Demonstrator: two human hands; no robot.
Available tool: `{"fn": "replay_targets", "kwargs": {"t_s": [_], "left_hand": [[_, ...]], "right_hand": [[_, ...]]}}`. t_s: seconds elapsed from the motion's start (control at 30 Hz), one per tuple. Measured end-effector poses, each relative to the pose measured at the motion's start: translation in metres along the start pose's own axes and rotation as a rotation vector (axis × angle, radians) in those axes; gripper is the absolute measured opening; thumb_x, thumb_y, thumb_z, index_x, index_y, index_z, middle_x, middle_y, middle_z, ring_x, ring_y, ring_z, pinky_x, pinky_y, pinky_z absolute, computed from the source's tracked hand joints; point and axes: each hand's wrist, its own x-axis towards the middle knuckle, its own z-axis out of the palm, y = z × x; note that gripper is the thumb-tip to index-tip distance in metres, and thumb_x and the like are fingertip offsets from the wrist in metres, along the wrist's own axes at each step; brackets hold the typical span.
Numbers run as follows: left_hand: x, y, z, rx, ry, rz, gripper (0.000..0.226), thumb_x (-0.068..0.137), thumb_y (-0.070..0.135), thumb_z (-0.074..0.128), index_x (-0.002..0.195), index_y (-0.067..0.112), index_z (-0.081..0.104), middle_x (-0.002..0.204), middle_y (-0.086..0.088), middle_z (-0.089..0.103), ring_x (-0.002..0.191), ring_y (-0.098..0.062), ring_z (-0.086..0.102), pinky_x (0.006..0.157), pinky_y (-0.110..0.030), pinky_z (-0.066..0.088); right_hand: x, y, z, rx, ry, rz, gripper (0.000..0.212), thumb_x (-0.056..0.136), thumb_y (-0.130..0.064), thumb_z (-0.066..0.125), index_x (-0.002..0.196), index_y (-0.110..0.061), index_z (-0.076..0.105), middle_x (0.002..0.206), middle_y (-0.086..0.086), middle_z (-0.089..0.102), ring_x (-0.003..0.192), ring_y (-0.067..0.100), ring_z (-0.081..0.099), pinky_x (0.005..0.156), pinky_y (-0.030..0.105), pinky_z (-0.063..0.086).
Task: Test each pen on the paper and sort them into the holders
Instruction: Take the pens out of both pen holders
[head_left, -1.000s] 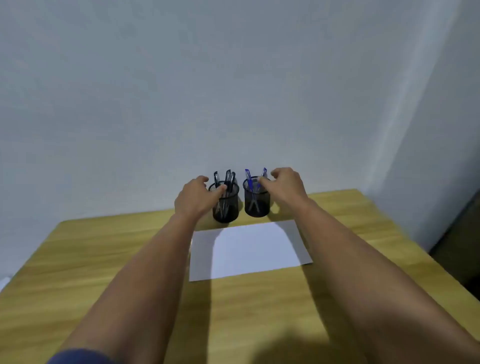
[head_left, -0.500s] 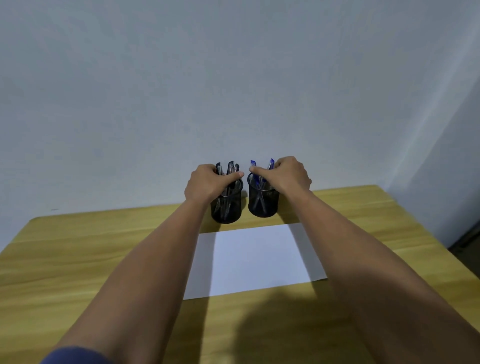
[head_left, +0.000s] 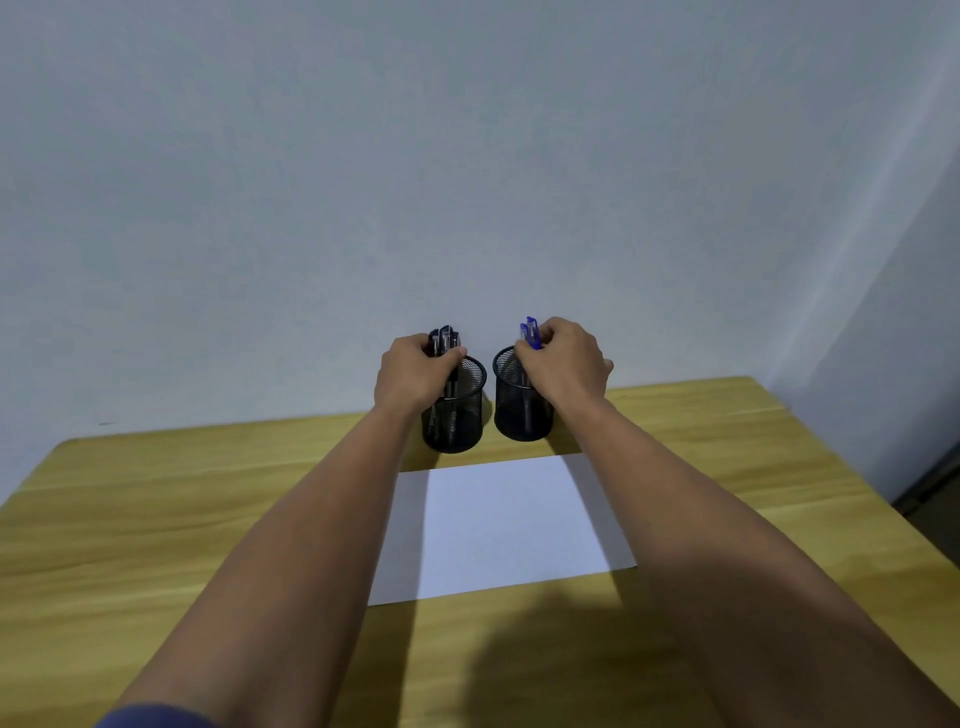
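Both hands now grip pen bunches: left hand (head_left: 410, 376) black pens (head_left: 444, 340), right hand (head_left: 566, 366) blue pens (head_left: 530, 332).

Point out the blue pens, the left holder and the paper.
blue pens (head_left: 531, 333), head view, on the caps above the right hand's fingers.
left holder (head_left: 460, 421), head view, on its mesh wall.
paper (head_left: 509, 525), head view, on its bare middle.

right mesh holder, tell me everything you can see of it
The right mesh holder is a black cylindrical cup that looks like wire mesh, with a solid rim. It stands upright on the wooden table, near the wall, beside the left holder with a gap between them, just beyond the far edge of the white paper. The blue pens stick out above its rim, gripped by the right hand, which covers its right side.
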Motion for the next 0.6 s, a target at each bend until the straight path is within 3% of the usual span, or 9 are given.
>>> {"fn": "replay_targets", "kwargs": {"t_s": [0.23, 0.4, 0.6], "left_hand": [[-0.0014, -0.0036, 0.0018, -0.039, 0.010, 0.022, 0.025, 0.093, 0.042, 0.064, 0.094, 0.017, 0.066, 0.093, 0.000, 0.070, 0.095, -0.025, 0.067, 0.087, -0.041, 0.055], [-0.0041, -0.0021, 0.0017, 0.026, 0.032, 0.046, 0.026, 0.101, 0.037, 0.052, 0.107, 0.012, 0.060, 0.108, -0.007, 0.068, 0.102, -0.029, 0.061, 0.088, -0.041, 0.051], [-0.0023, -0.0027, 0.0024, 0.079, 0.023, 0.049, 0.032, 0.099, 0.045, 0.051, 0.100, 0.014, 0.058, 0.101, -0.005, 0.067, 0.098, -0.031, 0.062, 0.085, -0.044, 0.053]], "right_hand": [[0.0035, 0.0025, 0.0035, 0.065, -0.009, 0.040, 0.024, 0.093, -0.032, 0.069, 0.072, -0.022, 0.064, 0.069, -0.010, 0.062, 0.086, 0.028, 0.062, 0.089, 0.042, 0.038], [0.0064, 0.0059, 0.0059, 0.142, -0.016, 0.086, 0.017, 0.095, -0.039, 0.074, 0.086, -0.025, 0.076, 0.089, -0.006, 0.076, 0.097, 0.025, 0.066, 0.093, 0.043, 0.036], [0.0064, 0.0071, 0.0062, 0.202, -0.030, 0.102, 0.015, 0.095, -0.040, 0.077, 0.087, -0.028, 0.075, 0.088, -0.011, 0.072, 0.094, 0.020, 0.062, 0.094, 0.043, 0.033]]}}
